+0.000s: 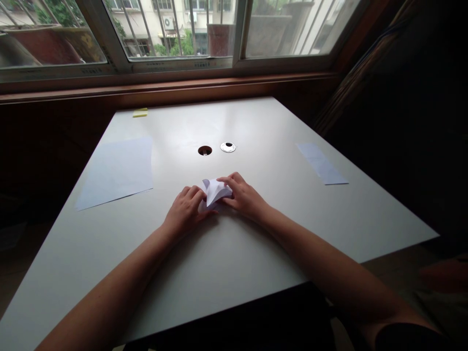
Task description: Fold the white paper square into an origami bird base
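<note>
A small piece of folded white paper (215,191) is between my two hands, just above the middle of the white table. Its surface has creases and a pointed flap standing up at the left. My left hand (187,207) is closed on the paper's left side, with the thumb low and the fingers curled. My right hand (243,197) grips the right side, index finger over the top edge and thumb beneath. The paper's underside and some fingertips are hidden.
White sheets lie at the left (120,168) and a narrower strip (321,163) at the right of the table (256,263). Beyond my hands are a round cable hole (204,150) and its loose cover (228,147). A yellow pad (140,112) sits near the window.
</note>
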A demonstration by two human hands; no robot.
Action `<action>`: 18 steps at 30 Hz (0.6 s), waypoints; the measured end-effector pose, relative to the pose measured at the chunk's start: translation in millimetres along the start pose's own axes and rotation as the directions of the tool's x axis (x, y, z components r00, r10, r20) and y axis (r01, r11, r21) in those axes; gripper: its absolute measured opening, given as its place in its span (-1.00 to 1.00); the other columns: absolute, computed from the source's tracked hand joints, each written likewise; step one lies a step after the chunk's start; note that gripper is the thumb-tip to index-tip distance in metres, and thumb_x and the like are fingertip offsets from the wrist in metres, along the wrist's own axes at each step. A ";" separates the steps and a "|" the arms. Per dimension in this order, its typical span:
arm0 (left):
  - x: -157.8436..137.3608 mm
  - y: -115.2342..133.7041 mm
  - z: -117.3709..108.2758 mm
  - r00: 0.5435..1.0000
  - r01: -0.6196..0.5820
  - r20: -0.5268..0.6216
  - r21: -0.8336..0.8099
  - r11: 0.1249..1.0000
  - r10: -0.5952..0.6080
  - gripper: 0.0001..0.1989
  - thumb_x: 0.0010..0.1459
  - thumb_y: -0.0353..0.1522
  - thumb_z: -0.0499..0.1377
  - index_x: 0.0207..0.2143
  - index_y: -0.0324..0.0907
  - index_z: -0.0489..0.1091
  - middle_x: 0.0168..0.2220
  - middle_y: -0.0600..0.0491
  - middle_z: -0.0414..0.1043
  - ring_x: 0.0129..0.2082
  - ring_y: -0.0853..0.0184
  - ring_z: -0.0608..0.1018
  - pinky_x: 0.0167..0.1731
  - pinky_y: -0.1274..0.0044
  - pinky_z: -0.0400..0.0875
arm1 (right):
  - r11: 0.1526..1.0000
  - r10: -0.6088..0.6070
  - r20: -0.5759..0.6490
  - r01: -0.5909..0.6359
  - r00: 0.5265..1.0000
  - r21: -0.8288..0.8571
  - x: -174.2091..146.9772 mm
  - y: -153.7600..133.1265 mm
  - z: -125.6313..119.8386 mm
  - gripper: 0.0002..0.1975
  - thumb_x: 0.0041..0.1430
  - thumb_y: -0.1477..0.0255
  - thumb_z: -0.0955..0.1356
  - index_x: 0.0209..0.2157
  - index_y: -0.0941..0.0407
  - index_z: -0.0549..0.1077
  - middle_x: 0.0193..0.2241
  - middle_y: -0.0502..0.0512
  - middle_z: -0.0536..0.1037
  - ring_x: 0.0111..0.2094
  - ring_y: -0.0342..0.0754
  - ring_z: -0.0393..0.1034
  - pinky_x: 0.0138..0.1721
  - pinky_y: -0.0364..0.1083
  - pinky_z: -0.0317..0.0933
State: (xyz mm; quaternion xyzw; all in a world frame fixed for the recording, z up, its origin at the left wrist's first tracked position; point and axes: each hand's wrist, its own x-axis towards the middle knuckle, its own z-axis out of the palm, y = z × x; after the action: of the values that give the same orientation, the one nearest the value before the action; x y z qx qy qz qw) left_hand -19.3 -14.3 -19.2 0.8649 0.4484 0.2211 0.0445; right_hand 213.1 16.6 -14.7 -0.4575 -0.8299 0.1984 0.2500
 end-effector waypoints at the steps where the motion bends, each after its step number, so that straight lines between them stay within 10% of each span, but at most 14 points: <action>1: 0.2 0.9 -0.9 1.000 -0.002 0.002 0.008 1.000 0.002 -0.77 0.25 -0.19 0.19 -0.22 -0.16 0.31 -0.17 -0.05 0.37 -0.16 0.16 0.36 -0.15 0.34 0.36 | 1.000 -0.007 0.001 0.007 1.000 -0.024 -0.7 -0.2 0.0 -0.46 0.15 0.38 0.41 0.16 -0.04 0.27 0.01 0.13 0.31 -0.30 -0.07 0.38 -0.24 -0.04 0.36; 18: 1.2 0.5 0.0 0.989 -0.135 0.074 0.137 0.981 0.126 -0.78 0.36 -0.23 0.04 -0.23 -0.19 0.35 -0.16 -0.07 0.38 -0.17 0.19 0.35 -0.17 0.37 0.39 | 0.954 -0.279 -0.318 0.226 0.906 -0.196 1.0 -9.2 -8.4 -0.87 0.23 0.42 0.35 -0.39 0.08 0.31 -0.38 0.05 0.37 -0.34 -0.05 0.25 -0.29 -0.07 0.19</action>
State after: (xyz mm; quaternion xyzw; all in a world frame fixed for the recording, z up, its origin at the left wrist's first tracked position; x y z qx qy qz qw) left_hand -18.2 -13.6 -18.6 0.9001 0.4036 0.1630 -0.0173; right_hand 211.6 13.6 -2.7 -0.3914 -0.8389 0.0168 0.3778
